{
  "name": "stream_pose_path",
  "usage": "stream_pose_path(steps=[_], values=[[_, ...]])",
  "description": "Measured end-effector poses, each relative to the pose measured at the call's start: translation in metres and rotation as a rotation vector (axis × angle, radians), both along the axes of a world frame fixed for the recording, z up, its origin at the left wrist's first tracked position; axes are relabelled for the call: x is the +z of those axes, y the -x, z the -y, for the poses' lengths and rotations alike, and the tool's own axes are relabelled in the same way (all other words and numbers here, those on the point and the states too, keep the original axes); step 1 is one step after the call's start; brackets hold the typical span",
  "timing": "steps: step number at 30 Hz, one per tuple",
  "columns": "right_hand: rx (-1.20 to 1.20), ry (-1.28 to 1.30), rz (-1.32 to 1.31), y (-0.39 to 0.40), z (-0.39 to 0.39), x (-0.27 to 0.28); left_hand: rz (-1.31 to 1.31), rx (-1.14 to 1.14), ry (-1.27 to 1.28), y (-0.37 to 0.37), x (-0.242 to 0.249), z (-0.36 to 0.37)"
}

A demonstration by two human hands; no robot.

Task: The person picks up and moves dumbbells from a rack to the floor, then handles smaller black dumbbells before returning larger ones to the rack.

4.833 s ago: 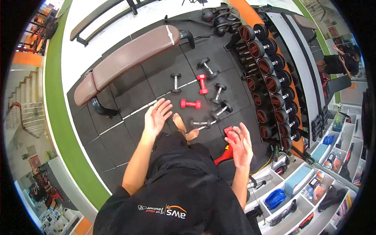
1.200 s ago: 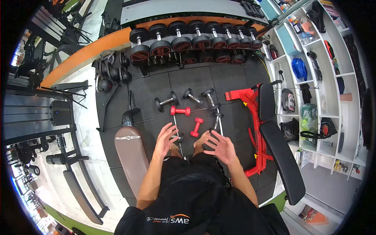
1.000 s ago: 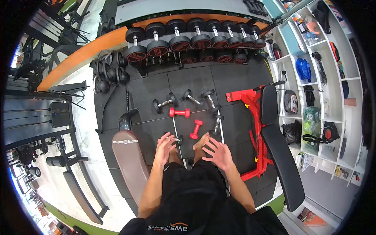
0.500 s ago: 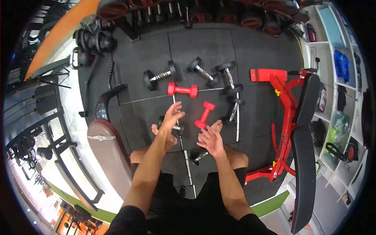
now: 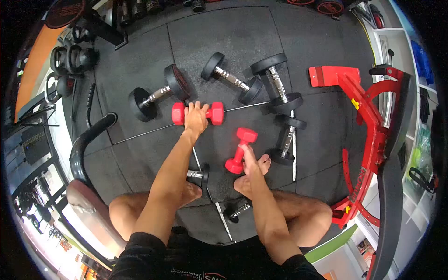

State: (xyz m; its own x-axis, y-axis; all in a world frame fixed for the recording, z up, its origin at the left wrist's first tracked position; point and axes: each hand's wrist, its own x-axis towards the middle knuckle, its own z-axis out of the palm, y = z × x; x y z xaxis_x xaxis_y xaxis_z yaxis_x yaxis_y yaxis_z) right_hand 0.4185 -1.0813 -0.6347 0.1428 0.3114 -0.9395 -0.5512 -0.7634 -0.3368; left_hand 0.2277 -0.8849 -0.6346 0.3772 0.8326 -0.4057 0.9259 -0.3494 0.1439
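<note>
My left hand (image 5: 196, 119) is wrapped from above around the handle of a red dumbbell (image 5: 216, 113), whose two heads show on either side of the fingers. My right hand (image 5: 249, 157) closes on the handle of a second red dumbbell (image 5: 246, 135), which lies slantwise near my right foot; part of its grip is hidden. Both weights appear to be at floor level. Beyond them are black dumbbells with chrome handles: one at the left (image 5: 157, 94), one in the middle (image 5: 232, 78) and one farther right (image 5: 277, 84).
Another black dumbbell (image 5: 287, 140) lies right of my foot, and more sit between my legs. A red-framed bench (image 5: 368, 121) stands at the right. A padded seat (image 5: 88, 210) with a curved black bar is at the left. Kettlebells (image 5: 74, 58) sit at the far left on the rubber floor.
My body has leaned forward and down. Both hands, open and in the air before, now grip the two red dumbbells, one each. The weights seem to lie where they were.
</note>
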Motion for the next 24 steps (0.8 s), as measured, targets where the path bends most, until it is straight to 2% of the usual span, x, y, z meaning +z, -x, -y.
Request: stream_pose_path(steps=[3, 4, 7, 8, 9, 12, 13, 14, 15, 16, 19, 20, 21, 22, 23, 24], values=[[0.259, 0.037, 0.262, 0.006, 0.005, -0.037, -0.021, -0.074, 0.136, 0.005, -0.024, -0.008], [0.256, 0.062, 0.380, 0.012, 0.004, -0.052, -0.041, -0.123, 0.108, 0.009, -0.030, -0.011], [0.102, 0.035, 0.302, 0.015, -0.005, -0.049, -0.046, -0.131, 0.194, 0.013, -0.048, -0.019], [0.119, 0.067, 0.422, 0.020, -0.002, -0.064, -0.004, -0.138, 0.177, 0.015, -0.052, -0.020], [0.089, 0.057, 0.420, 0.022, -0.002, -0.067, -0.008, -0.160, 0.147, 0.015, -0.052, -0.019], [0.000, 0.035, 0.422, 0.024, -0.002, -0.062, -0.080, -0.174, 0.275, 0.012, -0.053, -0.023], [0.040, 0.038, 0.504, 0.025, -0.002, -0.072, -0.094, -0.180, 0.263, 0.015, -0.061, -0.022], [0.077, 0.049, 0.587, 0.028, 0.003, -0.082, 0.007, -0.182, 0.164, 0.024, -0.066, -0.014], [0.116, 0.068, 0.667, 0.030, 0.006, -0.092, 0.009, -0.160, 0.213, 0.028, -0.066, -0.011], [0.135, 0.119, 0.643, 0.029, 0.004, -0.090, 0.045, -0.134, 0.234, 0.028, -0.051, -0.011], [0.202, -0.036, 1.000, 0.035, 0.021, -0.124, 0.188, 0.080, 0.444, 0.030, 0.012, 0.005], [0.221, -0.004, 1.023, 0.035, 0.017, -0.118, 0.241, 0.175, 0.522, 0.034, 0.027, 0.011], [0.300, -0.113, 1.214, 0.035, 0.016, -0.111, 0.401, 0.238, 0.469, 0.043, 0.037, 0.026], [0.268, -0.047, 1.092, 0.035, 0.011, -0.100, 0.450, 0.436, 0.651, 0.042, 0.078, 0.033], [0.238, 0.019, 0.973, 0.033, 0.007, -0.094, 0.702, 0.699, 0.871, 0.047, 0.102, 0.047], [0.230, 0.024, 0.963, 0.033, 0.007, -0.099, 0.674, 0.729, 0.938, 0.049, 0.136, 0.051]])
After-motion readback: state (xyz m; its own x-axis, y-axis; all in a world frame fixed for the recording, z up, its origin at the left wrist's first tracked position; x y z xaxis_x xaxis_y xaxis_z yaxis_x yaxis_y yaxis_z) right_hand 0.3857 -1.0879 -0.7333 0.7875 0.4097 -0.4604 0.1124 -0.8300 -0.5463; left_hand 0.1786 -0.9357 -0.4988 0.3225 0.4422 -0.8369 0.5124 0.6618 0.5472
